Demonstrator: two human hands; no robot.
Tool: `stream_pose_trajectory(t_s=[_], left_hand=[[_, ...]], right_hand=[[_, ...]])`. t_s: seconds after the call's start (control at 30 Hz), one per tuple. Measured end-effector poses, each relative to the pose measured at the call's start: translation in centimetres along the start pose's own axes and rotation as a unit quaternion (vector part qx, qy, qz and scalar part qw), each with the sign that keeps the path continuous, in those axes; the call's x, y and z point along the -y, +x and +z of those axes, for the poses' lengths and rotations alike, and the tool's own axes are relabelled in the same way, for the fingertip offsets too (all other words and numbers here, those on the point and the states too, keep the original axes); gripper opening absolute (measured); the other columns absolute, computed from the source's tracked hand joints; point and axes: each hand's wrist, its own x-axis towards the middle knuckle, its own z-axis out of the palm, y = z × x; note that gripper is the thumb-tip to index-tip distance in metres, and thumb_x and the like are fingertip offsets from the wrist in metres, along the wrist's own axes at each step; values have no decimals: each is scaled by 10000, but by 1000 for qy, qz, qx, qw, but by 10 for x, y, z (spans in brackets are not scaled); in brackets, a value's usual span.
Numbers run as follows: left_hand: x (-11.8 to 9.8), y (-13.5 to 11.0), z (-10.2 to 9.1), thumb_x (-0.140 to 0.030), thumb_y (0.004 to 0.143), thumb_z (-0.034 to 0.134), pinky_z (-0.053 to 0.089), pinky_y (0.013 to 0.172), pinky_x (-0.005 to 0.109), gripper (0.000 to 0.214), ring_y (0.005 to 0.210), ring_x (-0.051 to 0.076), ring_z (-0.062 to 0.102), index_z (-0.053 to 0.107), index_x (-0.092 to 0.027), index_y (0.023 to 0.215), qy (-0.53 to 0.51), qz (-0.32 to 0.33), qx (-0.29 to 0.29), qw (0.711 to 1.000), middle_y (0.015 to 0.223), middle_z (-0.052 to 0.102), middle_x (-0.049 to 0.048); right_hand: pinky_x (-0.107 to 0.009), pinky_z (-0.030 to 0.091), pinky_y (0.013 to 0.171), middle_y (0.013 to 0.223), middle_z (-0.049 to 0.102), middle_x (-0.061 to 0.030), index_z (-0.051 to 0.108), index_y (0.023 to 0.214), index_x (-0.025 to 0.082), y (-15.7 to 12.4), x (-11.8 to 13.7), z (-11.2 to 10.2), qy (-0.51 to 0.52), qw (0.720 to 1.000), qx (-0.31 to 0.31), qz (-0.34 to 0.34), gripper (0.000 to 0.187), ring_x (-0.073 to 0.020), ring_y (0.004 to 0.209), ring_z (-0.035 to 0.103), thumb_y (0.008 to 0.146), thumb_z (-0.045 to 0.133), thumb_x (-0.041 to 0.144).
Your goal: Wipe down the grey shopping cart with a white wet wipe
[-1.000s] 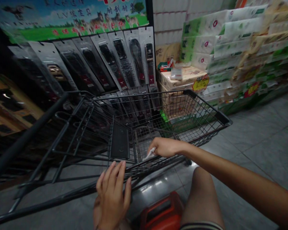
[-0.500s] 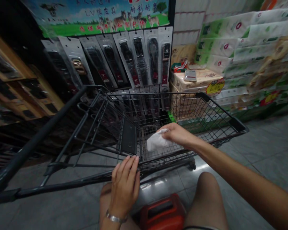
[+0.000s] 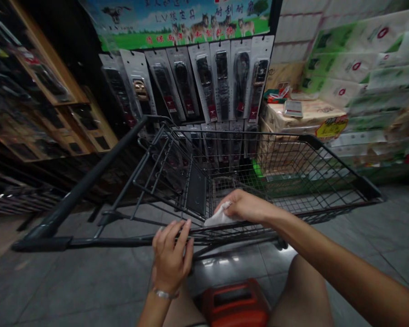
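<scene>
A dark metal shopping cart (image 3: 286,136) with wire mesh sides stands in front of me, its handle end to the left. My right hand (image 3: 245,206) pinches a crumpled white cloth (image 3: 220,217) at the near top rail, just inside the basket. The cloth touches or almost touches that rail; the fingertips are partly hidden behind it. To the left, my left hand (image 3: 172,250) lies over the same rail, fingers stretched out and thumb apart. It has nothing else in it. A dark plastic panel (image 3: 197,188) is in the basket's handle end.
Packaged belts (image 3: 221,81) hang behind the cart, beside wooden display racks (image 3: 71,77). To the right are stacked tissue packs (image 3: 347,68) and a beige pack (image 3: 303,113) with a small device (image 3: 293,108) on top. A red object (image 3: 235,304) is between my knees on the tiled floor.
My right hand has brought the white cloth from inside the basket toward me, to the near rail. My left hand stays on the rail. The view has turned slightly left.
</scene>
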Motion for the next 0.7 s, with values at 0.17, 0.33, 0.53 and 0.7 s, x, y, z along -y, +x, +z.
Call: stream_pose_trajectory(t_s=[0.17, 0.33, 0.53, 0.7], left_hand=[[9, 6, -8, -156, 866, 500, 361, 911, 372, 312, 926, 194, 545, 563, -183, 1170, -51, 31, 3, 998, 936, 624, 74], [3, 15, -18, -109, 878, 455, 363, 919, 368, 276, 821, 144, 571, 600, -204, 1092, -75, 1, 17, 997, 869, 653, 30], [13, 26, -37, -159, 891, 456, 343, 981, 404, 253, 878, 154, 592, 584, -180, 1109, -34, 48, 76, 995, 912, 680, 35], [35, 25, -49, -157, 899, 455, 347, 974, 397, 229, 887, 161, 591, 584, -152, 1088, 23, 92, 91, 991, 900, 682, 37]], right_hand=[[-206, 269, 466, 495, 574, 28, 711, 731, 115, 0, 5, 8, 54, 998, -30, 20, 301, -85, 455, 417, 550, 474, 79], [-231, 384, 605, 671, 662, -15, 702, 803, 130, 1, 10, 12, 39, 993, -91, -64, 288, -132, 618, 541, 630, 471, 122], [-242, 392, 687, 776, 685, -43, 694, 788, 130, 19, 2, 30, -164, 976, -55, -135, 301, -151, 730, 567, 687, 416, 72], [-217, 361, 600, 652, 650, -14, 688, 713, 124, 37, -7, 46, -222, 973, 24, -64, 283, -127, 628, 524, 648, 426, 42]])
